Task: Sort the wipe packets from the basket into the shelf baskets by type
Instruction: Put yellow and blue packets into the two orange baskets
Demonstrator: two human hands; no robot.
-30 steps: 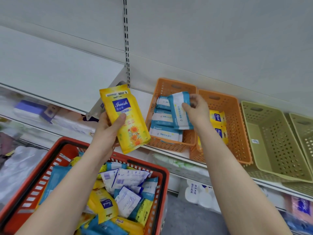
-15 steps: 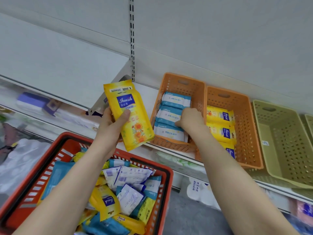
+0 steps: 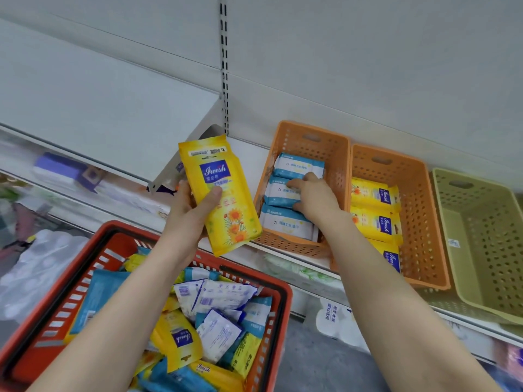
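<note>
Head view. Starting on the left, nothing's new with the left hand. It has the same grip on the yellow packet, thumb across the front and fingers behind. The packet is held up over the far rim of the red basket, which is loaded with mixed blue, white and yellow packets.

The real change is the right hand. A second ago it had a blue-and-white packet up in the air over the left orange basket. Now that packet is down among the blue ones in there. The hand sits low on the row, index along the top edge of the middle blue packet and thumb at its lower edge. It looks like a light pinch, probably just squaring it up. I'd call that one sorted. The yellow one should be next, going by the yellow packets lined up in the right orange basket.

Surface is a white shelf. The two orange baskets touch side by side at its front edge, and a green basket sits just beside them with a small label inside. Behind is a plain white panel with a slotted upright. There's blurry stock on the shelf below.
</note>
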